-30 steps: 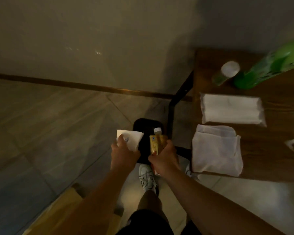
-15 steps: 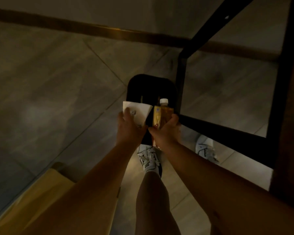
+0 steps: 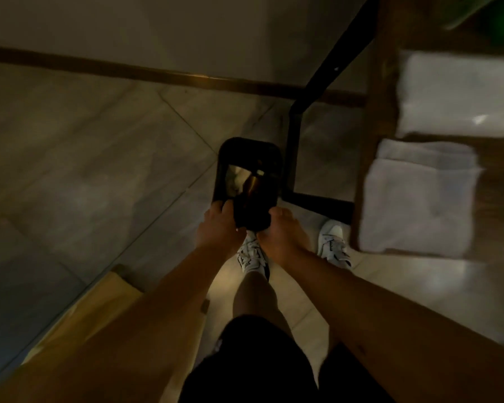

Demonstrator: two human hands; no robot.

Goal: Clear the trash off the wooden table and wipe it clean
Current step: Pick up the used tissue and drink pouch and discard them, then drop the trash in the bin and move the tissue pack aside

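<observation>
Although much of the scene is dim and smeared by motion, the tiled floor (image 3: pixel 93 175) is seen to fill most of the view, bounded by a dark skirting strip at the wall. At the right edge the wooden table (image 3: pixel 378 91) is cut off by the frame, so only its near corner and black metal leg frame (image 3: pixel 296 158) are shown. On it a white pack (image 3: pixel 460 94) lies farther back and a folded white cloth (image 3: pixel 419 199) lies nearer, just beside the table's front edge; a green shape at the top right corner is too blurred and cropped to be identified. A black trash bin (image 3: pixel 249 181) stands on the floor beside the table leg. Inside its opening a pale scrap of paper (image 3: pixel 234 177) and an amber bottle (image 3: pixel 252 181) with a white cap are glimpsed, though their outlines are hard to make out. The left hand (image 3: pixel 217 228) is closed around the bin's near left rim. The right hand (image 3: pixel 280 231) is pressed against the near right rim, its fingers curled, but whether anything is gripped cannot be told. White sneakers are partly hidden beneath the forearms.
</observation>
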